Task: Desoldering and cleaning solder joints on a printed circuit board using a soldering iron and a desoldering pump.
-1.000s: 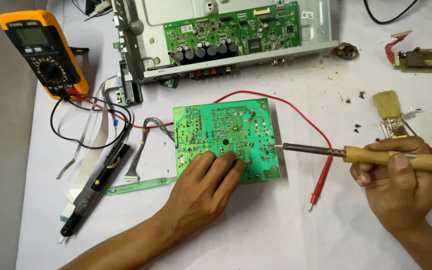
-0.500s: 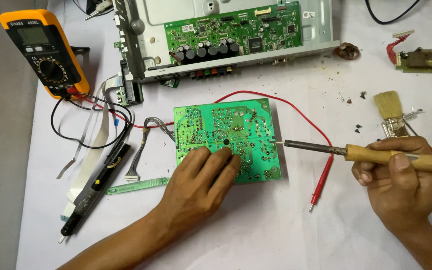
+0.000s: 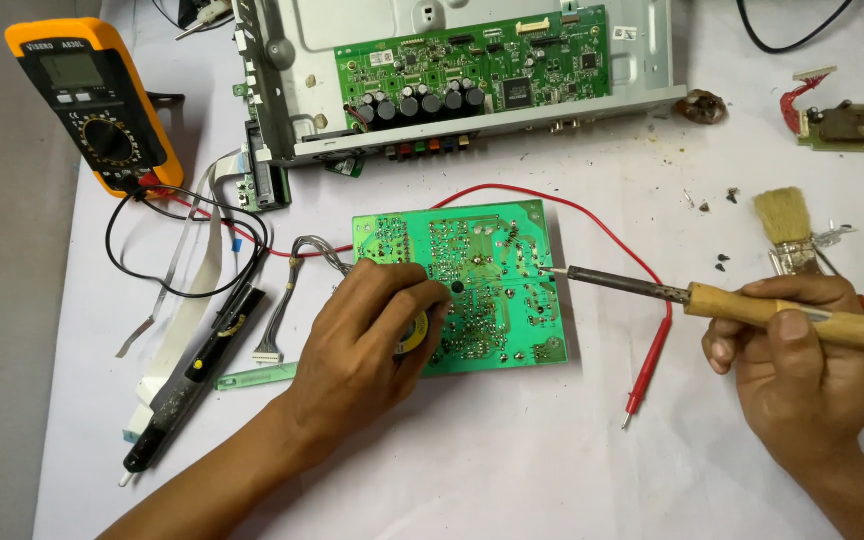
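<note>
A green circuit board [image 3: 492, 270] lies solder side up in the middle of the white table. My left hand [image 3: 367, 335] rests on its left half, fingers curled over a small yellow round tin [image 3: 414, 335] that is mostly hidden. My right hand [image 3: 802, 370] grips the wooden handle of a soldering iron [image 3: 732, 302]. The iron's tip points left and sits at the board's right edge.
An orange multimeter [image 3: 92, 110] stands at far left, with a black probe [image 3: 192, 380] and a red probe [image 3: 647, 370] on the table. An open metal chassis with a green board [image 3: 472, 70] lies at the back. A brush [image 3: 787, 225] and a small part [image 3: 847, 125] lie right.
My left hand has shifted slightly on the board and the yellow tin now shows under its fingers. The soldering iron tip stays near the board's right edge.
</note>
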